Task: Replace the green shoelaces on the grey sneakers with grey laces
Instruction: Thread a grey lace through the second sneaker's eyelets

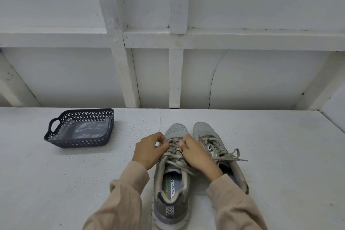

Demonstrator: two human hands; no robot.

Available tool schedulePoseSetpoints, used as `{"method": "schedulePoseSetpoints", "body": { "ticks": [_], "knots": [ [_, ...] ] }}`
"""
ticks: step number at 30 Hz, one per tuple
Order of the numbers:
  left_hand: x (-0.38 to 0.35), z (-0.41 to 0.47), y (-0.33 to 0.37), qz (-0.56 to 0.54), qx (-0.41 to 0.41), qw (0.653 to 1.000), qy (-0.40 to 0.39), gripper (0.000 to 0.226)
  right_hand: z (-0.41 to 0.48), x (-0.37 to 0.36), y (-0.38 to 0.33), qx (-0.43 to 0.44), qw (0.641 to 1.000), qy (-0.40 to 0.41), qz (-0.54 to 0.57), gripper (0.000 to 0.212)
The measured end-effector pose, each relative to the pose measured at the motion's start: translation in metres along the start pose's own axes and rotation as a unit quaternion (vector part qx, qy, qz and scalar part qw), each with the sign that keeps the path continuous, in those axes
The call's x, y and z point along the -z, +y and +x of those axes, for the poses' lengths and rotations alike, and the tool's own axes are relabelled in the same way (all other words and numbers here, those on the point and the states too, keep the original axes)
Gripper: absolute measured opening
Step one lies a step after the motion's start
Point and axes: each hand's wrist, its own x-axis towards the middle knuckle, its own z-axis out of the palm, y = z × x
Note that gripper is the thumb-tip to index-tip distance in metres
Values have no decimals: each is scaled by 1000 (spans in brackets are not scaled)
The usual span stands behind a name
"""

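Item: left grey sneaker, toe pointing away, standing at the near middle of the white tabletop; grey lace criss-crossed through its eyelets. Left grip is curled, pinching the lace at the left edge of the rows nearest the toe; right grip pinches it at the right edge (both wrists in beige sleeves). Right grey sneaker stands just beside it, parallel, its own grey lace ends lying loose. Dark perforated basket, well apart to the left, holds a clear plastic bag.
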Motion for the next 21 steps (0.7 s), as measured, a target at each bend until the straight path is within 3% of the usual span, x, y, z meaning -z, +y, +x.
{"method": "schedulePoseSetpoints", "body": {
  "ticks": [9,21],
  "knots": [
    [-11,-5,-6,-34,33,997,68,16,10,-13,12,-65,978,49,194,20],
    [-19,-10,-7,-10,26,994,106,15,9,-15,11,-40,978,91,186,17]
  ]
}}
